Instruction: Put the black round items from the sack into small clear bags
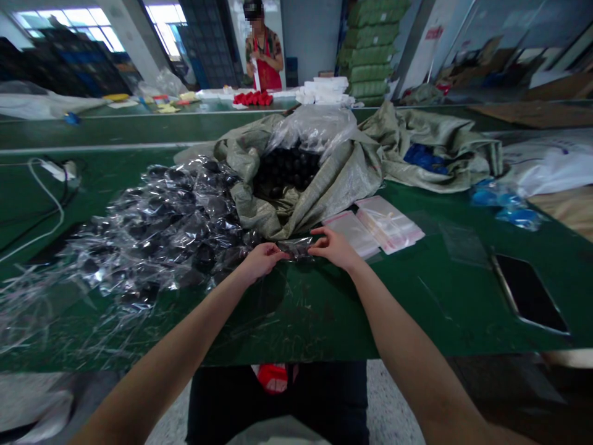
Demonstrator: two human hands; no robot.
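Between my two hands, a clear plastic bag (pixel 299 248) with something dark inside lies on the green table. My left hand (pixel 264 259) pinches the bag's left end. At its right end, my right hand (pixel 334 246) grips with thumb and fingers. Just beyond them an open woven sack (pixel 352 179) holds many loose black egg-shaped pieces (pixel 291 167). To the left spreads a large heap of black pieces in clear bags (pixel 171 216). Stacks of flat clear bags (pixel 389 225) lie right of my right hand.
A phone (pixel 530 293) lies at the right. Behind it are blue bagged pieces (pixel 504 201) and a second woven sack (pixel 435 148) with blue items. Plastic strips (pixel 28 303) and a white cable (pixel 49 185) lie left. Across the table stands a person in a red apron (pixel 269 71).
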